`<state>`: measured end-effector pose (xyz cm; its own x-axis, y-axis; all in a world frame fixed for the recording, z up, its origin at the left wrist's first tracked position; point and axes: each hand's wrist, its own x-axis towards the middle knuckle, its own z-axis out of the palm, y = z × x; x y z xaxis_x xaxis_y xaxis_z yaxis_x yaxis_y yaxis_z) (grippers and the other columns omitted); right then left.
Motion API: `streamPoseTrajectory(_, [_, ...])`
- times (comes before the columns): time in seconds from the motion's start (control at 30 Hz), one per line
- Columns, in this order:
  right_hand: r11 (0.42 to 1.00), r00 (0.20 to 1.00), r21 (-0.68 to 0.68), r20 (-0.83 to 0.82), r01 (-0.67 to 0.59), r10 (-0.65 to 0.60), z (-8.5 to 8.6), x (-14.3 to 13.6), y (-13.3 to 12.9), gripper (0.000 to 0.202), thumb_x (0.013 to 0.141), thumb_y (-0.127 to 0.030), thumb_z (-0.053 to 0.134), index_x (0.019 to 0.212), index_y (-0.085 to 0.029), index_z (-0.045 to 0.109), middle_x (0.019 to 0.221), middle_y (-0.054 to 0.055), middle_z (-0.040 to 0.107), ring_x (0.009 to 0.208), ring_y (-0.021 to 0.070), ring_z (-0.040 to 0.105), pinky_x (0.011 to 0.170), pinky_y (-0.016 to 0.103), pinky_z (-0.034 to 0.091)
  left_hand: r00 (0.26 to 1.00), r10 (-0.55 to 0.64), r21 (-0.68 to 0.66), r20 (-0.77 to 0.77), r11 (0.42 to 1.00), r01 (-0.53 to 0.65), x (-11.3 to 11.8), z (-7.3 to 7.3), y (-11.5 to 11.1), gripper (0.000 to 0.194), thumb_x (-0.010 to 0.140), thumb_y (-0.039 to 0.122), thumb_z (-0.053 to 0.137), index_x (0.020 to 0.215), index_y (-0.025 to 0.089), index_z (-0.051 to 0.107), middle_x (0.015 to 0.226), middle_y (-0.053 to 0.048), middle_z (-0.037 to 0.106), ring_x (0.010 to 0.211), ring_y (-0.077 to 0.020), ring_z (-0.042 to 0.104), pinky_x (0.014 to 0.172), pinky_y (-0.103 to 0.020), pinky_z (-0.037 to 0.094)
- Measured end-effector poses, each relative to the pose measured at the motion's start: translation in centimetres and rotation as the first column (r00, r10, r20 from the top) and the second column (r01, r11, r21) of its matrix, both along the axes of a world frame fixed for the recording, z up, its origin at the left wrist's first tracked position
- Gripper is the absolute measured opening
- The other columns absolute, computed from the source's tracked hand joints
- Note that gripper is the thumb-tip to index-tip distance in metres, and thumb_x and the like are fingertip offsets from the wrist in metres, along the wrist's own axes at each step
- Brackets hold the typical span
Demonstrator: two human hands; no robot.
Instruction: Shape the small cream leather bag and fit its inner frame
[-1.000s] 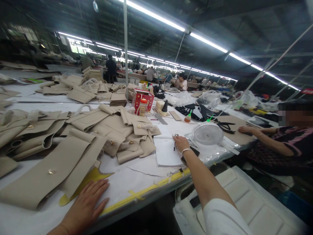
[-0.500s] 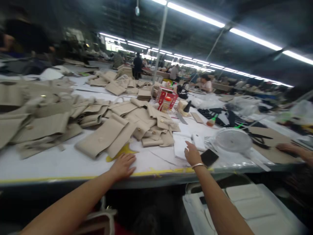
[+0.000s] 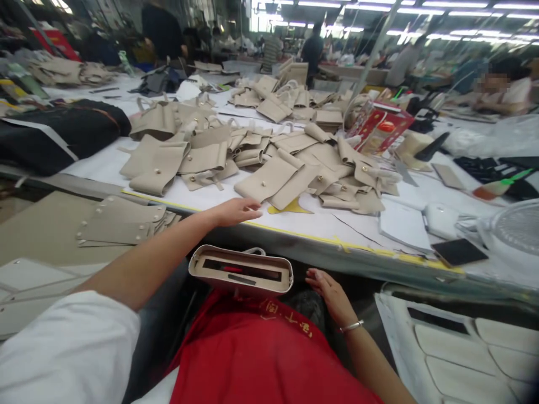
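Observation:
My left hand (image 3: 238,212) is open at the table's front edge, its fingers stretched out just in front of a heap of beige bag pieces (image 3: 269,177). Nothing is in it. Low over my lap, my right hand (image 3: 330,292) is also open and holds nothing. Between my forearms, a beige bag (image 3: 286,286) with an open top rests on its side against my red apron (image 3: 252,348). Its inside is dark, with a red detail. A yellow patch (image 3: 295,206) sticks out from under the heap.
Right of the heap lie a white notepad (image 3: 404,224), a dark phone (image 3: 460,251) and a fan (image 3: 516,227). A red box (image 3: 381,126) stands behind them. Flat beige panels (image 3: 126,221) lie at lower left, pale panels (image 3: 458,353) at lower right. A black roll (image 3: 71,132) is at left.
My right hand has left the notepad and come down to my lap. The left hand stays near the table edge. The view has turned left and downward, bringing the bag and apron into sight.

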<state>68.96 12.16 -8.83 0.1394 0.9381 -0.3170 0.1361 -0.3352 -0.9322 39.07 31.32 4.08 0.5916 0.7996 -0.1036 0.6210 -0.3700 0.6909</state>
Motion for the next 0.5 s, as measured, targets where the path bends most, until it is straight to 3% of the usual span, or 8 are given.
streamPoseTrajectory(0.07, [0.99,0.981,-0.137,-0.186,0.025,-0.051,-1.3,-1.7,0.6,0.044,0.079,-0.056,0.048,0.102,-0.02,0.061,0.113,0.011,0.061,0.098,0.0224,0.061,0.087,0.036,0.047,0.963,0.214,-0.16,0.163,0.969,-0.188,-6.0,-1.9,-2.3,0.055,0.076,0.055,0.054,0.112,0.014,0.057,0.11,-0.008,0.061,0.101,-0.0209,0.056,0.092,-0.032,0.039])
streamPoseTrajectory(0.13, [0.95,0.96,-0.311,-0.259,0.023,-0.108,-2.9,-3.4,1.4,0.042,0.078,-0.055,0.05,0.098,-0.02,0.063,0.112,0.013,0.062,0.096,0.023,0.062,0.085,0.038,0.048,0.81,0.527,-0.386,0.258,0.825,-0.414,-10.7,-4.6,-5.4,0.063,0.07,0.061,0.056,0.11,0.013,0.056,0.11,-0.011,0.06,0.098,-0.0221,0.057,0.087,-0.033,0.043])
streamPoseTrajectory(0.17, [0.92,0.953,-0.392,-0.27,0.019,-0.135,-3.7,-4.3,1.8,0.041,0.077,-0.054,0.053,0.097,-0.02,0.063,0.11,0.013,0.063,0.094,0.0238,0.063,0.082,0.039,0.049,0.755,0.608,-0.432,0.247,0.766,-0.476,-12.3,-6.1,-7.2,0.065,0.071,0.064,0.053,0.111,0.012,0.054,0.111,-0.013,0.059,0.097,-0.0222,0.058,0.084,-0.034,0.045])
streamPoseTrajectory(0.23, [0.874,0.935,-0.485,-0.315,-0.01,-0.165,-5.1,-6.2,2.5,0.037,0.075,-0.049,0.057,0.097,-0.021,0.064,0.104,0.013,0.065,0.088,0.0258,0.064,0.076,0.04,0.05,0.634,0.733,-0.583,0.246,0.635,-0.507,-13.9,-8.6,-10.4,0.066,0.073,0.067,0.048,0.107,0.011,0.055,0.106,-0.015,0.061,0.09,-0.0217,0.06,0.077,-0.033,0.047])
streamPoseTrajectory(0.3, [0.884,0.884,-0.462,-0.441,-0.076,-0.155,-5.8,-8.0,3.2,0.033,0.073,-0.042,0.059,0.099,-0.021,0.064,0.103,0.013,0.066,0.088,0.0272,0.064,0.075,0.041,0.051,0.547,0.791,-0.686,0.275,0.56,-0.465,-14.0,-9.9,-12.8,0.065,0.075,0.068,0.045,0.106,0.011,0.055,0.101,-0.015,0.062,0.086,-0.021,0.061,0.074,-0.032,0.048])
streamPoseTrajectory(0.37, [0.917,0.811,-0.371,-0.576,-0.146,-0.103,-5.8,-9.3,3.8,0.029,0.073,-0.036,0.058,0.098,-0.021,0.064,0.103,0.012,0.066,0.093,0.0274,0.063,0.079,0.04,0.05,0.582,0.766,-0.643,0.273,0.595,-0.482,-13.2,-9.9,-13.9,0.065,0.078,0.068,0.039,0.106,0.012,0.056,0.099,-0.012,0.063,0.085,-0.0205,0.061,0.071,-0.031,0.048])
streamPoseTrajectory(0.43, [0.94,0.778,-0.31,-0.622,-0.143,-0.087,-5.3,-10.0,4.4,0.024,0.075,-0.03,0.054,0.094,-0.02,0.064,0.1,0.01,0.067,0.095,0.0258,0.062,0.082,0.039,0.05,0.697,0.689,-0.511,0.201,0.681,-0.525,-12.4,-8.7,-13.9,0.063,0.076,0.067,0.041,0.099,0.012,0.059,0.092,-0.01,0.064,0.083,-0.0213,0.06,0.069,-0.029,0.047])
streamPoseTrajectory(0.5, [0.943,0.789,-0.318,-0.602,-0.101,-0.118,-4.4,-10.3,4.6,0.021,0.078,-0.027,0.048,0.087,-0.019,0.065,0.092,0.009,0.069,0.091,0.0242,0.063,0.081,0.04,0.05,0.821,0.571,-0.309,-0.005,0.78,-0.544,-11.8,-7.0,-13.3,0.056,0.075,0.064,0.046,0.086,0.012,0.063,0.083,-0.009,0.064,0.08,-0.0232,0.059,0.067,-0.029,0.045])
